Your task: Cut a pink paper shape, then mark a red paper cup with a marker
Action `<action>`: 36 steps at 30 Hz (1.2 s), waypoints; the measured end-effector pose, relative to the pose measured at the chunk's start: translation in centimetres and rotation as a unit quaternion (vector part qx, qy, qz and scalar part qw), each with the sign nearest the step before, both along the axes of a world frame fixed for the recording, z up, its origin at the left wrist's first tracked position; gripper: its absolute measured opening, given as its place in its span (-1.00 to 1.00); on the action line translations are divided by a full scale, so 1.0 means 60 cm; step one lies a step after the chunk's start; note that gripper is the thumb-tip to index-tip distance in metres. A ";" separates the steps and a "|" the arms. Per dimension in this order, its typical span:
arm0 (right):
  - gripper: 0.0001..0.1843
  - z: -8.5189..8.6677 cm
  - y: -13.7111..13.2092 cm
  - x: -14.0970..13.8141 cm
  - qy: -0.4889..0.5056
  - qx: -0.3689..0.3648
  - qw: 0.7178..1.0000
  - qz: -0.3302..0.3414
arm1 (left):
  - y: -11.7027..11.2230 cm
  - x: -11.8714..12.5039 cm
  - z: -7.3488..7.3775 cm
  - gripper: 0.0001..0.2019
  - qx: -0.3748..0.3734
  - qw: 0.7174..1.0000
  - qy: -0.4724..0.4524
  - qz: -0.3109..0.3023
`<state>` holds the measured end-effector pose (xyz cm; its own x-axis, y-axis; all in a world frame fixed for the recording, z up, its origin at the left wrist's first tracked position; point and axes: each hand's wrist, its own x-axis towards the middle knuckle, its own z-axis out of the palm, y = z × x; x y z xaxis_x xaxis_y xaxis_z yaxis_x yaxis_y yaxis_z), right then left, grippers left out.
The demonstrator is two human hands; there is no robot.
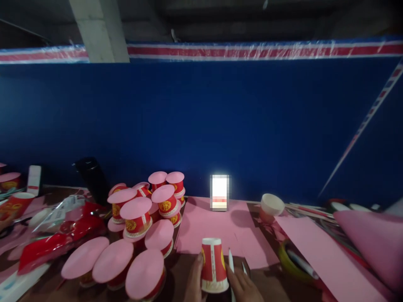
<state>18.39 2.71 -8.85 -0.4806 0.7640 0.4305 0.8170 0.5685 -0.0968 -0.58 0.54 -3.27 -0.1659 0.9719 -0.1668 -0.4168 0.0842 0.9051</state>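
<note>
A red, white and gold paper cup (214, 265) is between my two hands at the bottom centre, its narrower end up. My left hand (194, 279) grips the cup's left side. On the other side, the fingers of my right hand (244, 286) press against it. A slim white pointed stick, like a pen (231, 262), shows beside the right fingers; whether they hold it I cannot tell. Just behind the cup lie flat pink paper sheets (206, 226). To the left stand several similar cups topped with pink paper discs (145, 272), some of them stacked.
A lit phone (219, 193) leans against the blue partition (201, 121). At right are a pale bowl-shaped cup (272, 204), a yellow-green tape roll (289, 264) and a long pink sheet (327, 256). Red plastic packaging (59, 239) and a black bottle (91, 178) are at left.
</note>
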 end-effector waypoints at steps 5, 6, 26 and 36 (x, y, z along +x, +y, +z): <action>-0.22 0.042 -0.004 -0.001 0.024 -0.056 0.998 0.030 | 0.012 0.015 0.000 -0.55 -0.051 0.992 -0.112 0.014; -0.20 0.054 -0.007 -0.005 0.034 -0.078 0.996 0.025 | 0.015 0.020 0.003 -0.56 -0.057 0.991 -0.121 0.016; -0.43 0.150 -0.041 -0.021 0.184 -0.133 0.974 0.011 | 0.022 0.045 0.066 -0.65 -0.003 0.973 -0.221 -0.061; -0.69 0.196 -0.075 -0.007 0.365 0.020 0.927 0.085 | 0.015 0.043 0.076 -0.60 0.004 0.975 -0.208 -0.084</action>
